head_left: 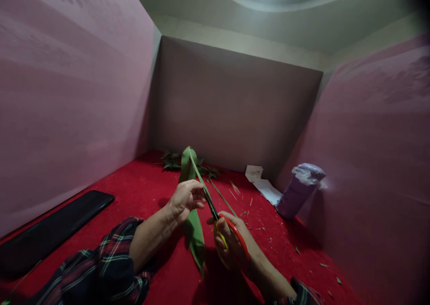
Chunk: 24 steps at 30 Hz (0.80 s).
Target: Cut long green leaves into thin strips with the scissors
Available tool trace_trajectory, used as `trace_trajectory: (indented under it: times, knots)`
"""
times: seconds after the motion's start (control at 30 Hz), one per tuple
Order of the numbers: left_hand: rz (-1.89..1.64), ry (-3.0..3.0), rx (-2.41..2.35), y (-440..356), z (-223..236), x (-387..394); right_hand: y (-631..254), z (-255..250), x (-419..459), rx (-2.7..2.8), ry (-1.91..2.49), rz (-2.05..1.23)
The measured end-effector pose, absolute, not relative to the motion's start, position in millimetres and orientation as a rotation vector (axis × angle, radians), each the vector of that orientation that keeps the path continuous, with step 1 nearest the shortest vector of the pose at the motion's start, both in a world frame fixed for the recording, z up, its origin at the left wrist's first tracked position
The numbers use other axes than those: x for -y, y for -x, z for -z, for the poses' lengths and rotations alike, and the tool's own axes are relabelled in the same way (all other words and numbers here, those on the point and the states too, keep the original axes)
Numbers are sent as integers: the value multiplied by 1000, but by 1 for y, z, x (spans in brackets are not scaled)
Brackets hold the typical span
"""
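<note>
Pink walls (77,85) edge the red cloth (144,175) on both sides. At center, your leaf (194,233) is folded at its top, pinched in your left hand (186,200). Your right hand (247,244) grips the scissors (212,207), tips by your left fingers. Cloth shows between your left forearm and the black slab (63,224), lower left; right of center, a purple roll (297,195) stands well apart.

Middle stretch of the long leaf (195,235) hidden by the left hand (186,199); handles of the scissors (214,212) partly covered by the right hand (247,242). Black object (57,233), 8 o'clock, cropped by the left edge. Right sleeve (300,294), 5 o'clock, cut by the bottom edge. Marks on the white card (254,171), 4 o'clock, too small to read.
</note>
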<state>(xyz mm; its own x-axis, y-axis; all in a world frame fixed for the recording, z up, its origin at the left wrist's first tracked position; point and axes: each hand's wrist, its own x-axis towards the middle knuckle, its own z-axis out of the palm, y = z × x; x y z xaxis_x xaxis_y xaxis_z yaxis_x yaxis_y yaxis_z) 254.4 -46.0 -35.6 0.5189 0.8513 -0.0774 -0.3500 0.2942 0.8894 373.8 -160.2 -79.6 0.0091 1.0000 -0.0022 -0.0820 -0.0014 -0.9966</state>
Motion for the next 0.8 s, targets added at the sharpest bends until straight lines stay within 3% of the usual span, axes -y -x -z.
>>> trace_trajectory:
  times: [0.37, 0.8]
  knots:
    - [-984, -1042, -640, -256, 38, 42, -373, 74, 163, 1249, 1194, -1105]
    - [-1033, -1071, -650, -255, 35, 46, -371, 84, 160, 1114, 1124, -1237]
